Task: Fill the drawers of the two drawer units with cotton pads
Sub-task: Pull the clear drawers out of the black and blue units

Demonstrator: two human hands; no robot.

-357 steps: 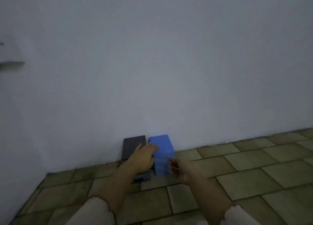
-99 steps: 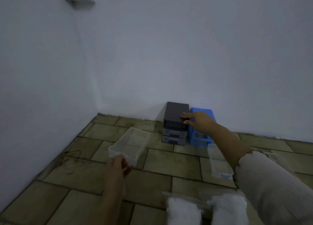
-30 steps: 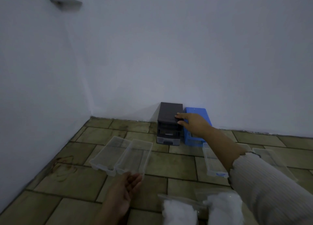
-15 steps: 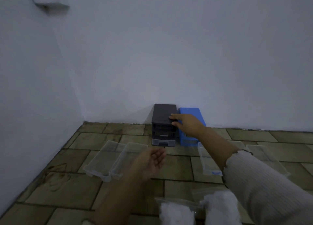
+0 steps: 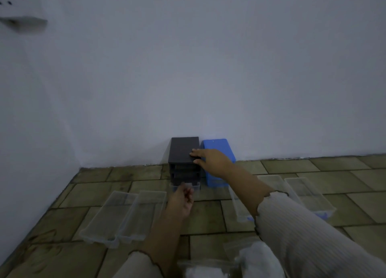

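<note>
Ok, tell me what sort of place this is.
Probably a bare indoor room corner, perhaps at home, used as a floor workspace. A tiled floor meets plain white walls, with what looks like a wall socket high on the left. The drawer units stand directly on the floor against the wall.

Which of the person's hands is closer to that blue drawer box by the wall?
The right hand. It rests on the black drawer unit right beside the blue drawer unit. The left hand is nearer the camera, at the black unit's bottom drawer.
</note>
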